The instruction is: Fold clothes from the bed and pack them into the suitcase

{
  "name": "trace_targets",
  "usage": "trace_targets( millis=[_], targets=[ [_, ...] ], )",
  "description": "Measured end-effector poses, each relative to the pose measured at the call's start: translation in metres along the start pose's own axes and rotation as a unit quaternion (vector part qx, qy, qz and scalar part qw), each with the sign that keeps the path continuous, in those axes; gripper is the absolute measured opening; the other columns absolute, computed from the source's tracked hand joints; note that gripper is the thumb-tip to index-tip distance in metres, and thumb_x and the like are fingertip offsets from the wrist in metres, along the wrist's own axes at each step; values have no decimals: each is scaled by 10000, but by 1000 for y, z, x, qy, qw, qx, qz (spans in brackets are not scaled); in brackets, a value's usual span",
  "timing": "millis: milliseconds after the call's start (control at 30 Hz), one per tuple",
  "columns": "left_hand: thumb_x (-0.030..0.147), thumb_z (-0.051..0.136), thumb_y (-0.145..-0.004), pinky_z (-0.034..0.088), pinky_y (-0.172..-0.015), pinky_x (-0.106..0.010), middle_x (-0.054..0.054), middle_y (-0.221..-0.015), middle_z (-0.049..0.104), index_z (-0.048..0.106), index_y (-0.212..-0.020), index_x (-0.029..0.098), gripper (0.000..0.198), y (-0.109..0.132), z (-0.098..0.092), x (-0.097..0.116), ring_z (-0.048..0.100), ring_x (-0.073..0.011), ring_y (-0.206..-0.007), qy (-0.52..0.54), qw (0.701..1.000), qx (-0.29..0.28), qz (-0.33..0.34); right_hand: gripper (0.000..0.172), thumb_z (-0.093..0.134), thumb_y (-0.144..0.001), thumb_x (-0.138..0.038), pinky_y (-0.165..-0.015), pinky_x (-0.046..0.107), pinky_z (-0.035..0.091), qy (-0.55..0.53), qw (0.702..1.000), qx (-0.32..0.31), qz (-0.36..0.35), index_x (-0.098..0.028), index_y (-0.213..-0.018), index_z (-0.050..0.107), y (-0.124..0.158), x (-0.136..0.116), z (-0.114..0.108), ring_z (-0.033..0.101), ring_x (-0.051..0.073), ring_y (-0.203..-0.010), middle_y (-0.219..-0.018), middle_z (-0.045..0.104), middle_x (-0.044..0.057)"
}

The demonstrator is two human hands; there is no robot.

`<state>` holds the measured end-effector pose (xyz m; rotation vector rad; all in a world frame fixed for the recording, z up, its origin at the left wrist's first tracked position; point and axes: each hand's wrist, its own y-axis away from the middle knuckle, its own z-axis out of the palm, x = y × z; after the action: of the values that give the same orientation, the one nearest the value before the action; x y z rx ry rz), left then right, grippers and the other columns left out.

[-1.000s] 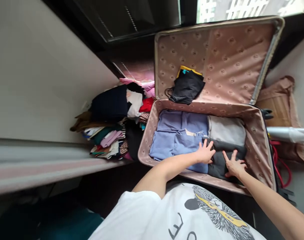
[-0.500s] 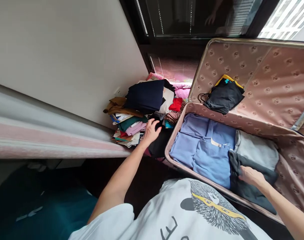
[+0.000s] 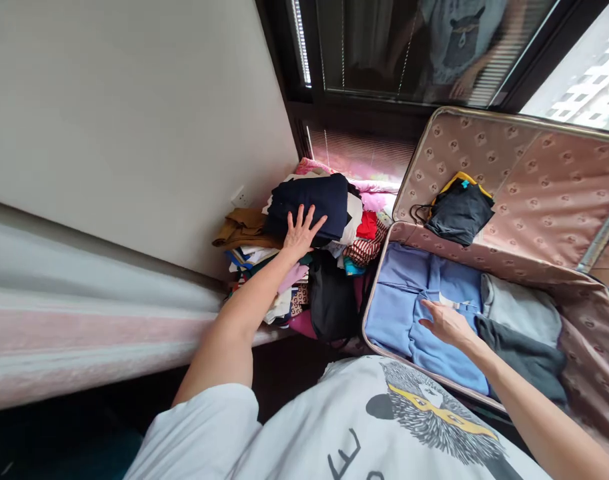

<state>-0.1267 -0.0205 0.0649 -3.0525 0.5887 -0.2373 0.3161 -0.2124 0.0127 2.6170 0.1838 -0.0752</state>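
Note:
My left hand (image 3: 300,233) lies with spread fingers against the front of a folded navy garment (image 3: 309,200) on top of a clothes pile. Over the blue folded clothes (image 3: 399,293) in the open suitcase (image 3: 371,333) is my right hand (image 3: 447,321), its fingers apart and nothing in them. To its right in the case are a light grey folded garment (image 3: 521,307) and a dark grey one (image 3: 524,353). A black item with yellow edging (image 3: 459,210) rests against the patterned lid.
A brown garment (image 3: 244,227), red cloth (image 3: 367,225) and striped cloth (image 3: 364,250) are in the pile. A black bag (image 3: 331,297) stands between pile and suitcase. A pale wall (image 3: 134,120) rises at the left, a dark-framed window (image 3: 369,47) behind.
My left hand has moved up onto the navy garment and spread its fingers. My right hand has left the dark grey garment and moved left over the blue clothes. The camera view has shifted.

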Motion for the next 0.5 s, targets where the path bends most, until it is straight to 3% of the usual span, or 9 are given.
trace_targets(
  millis=[133,233,333,433,500],
  targets=[
    [292,735,-858,113,-1245,-650,-122,-1704,331,555,-1512,306,678,-10,2,-16,152,-406,-1606,15,1000,17,7,474,562,-964,-321,-916,400,552,-31,999,4,36,-194,-1420,586,15,1,8,707,317,-1154,-1344,687,177],
    [240,586,-925,278,-1213,-520,-100,-1543,568,624,-1433,262,509,-23,-6,-30,410,-337,-1502,78,996,33,-10,481,553,-967,-315,-903,406,556,-44,996,-13,76,-187,-1430,583,24,0,13,701,322,-1168,-1355,681,181],
    [221,507,-949,393,-1126,-441,-100,-1418,667,616,-1422,215,486,-36,-16,-37,594,-303,-1325,134,990,38,-33,490,549,-974,-325,-908,423,558,-54,994,-33,92,-185,-1442,581,28,-6,14,697,330,-1176,-1363,679,184],
    [257,537,-948,410,-1103,-435,-113,-1396,670,605,-1414,207,474,-38,-23,-37,609,-305,-1291,134,990,21,-26,480,552,-974,-323,-930,414,552,-61,994,-26,83,-191,-1435,590,27,-16,12,678,330,-1222,-1386,669,175],
    [351,665,-895,383,-1132,-467,-133,-1427,634,565,-1459,209,590,-35,-27,-32,578,-332,-1322,115,993,-9,-2,463,555,-973,-318,-936,403,546,-62,996,-18,69,-196,-1417,600,26,-23,10,675,324,-1225,-1359,682,169]
  ],
)
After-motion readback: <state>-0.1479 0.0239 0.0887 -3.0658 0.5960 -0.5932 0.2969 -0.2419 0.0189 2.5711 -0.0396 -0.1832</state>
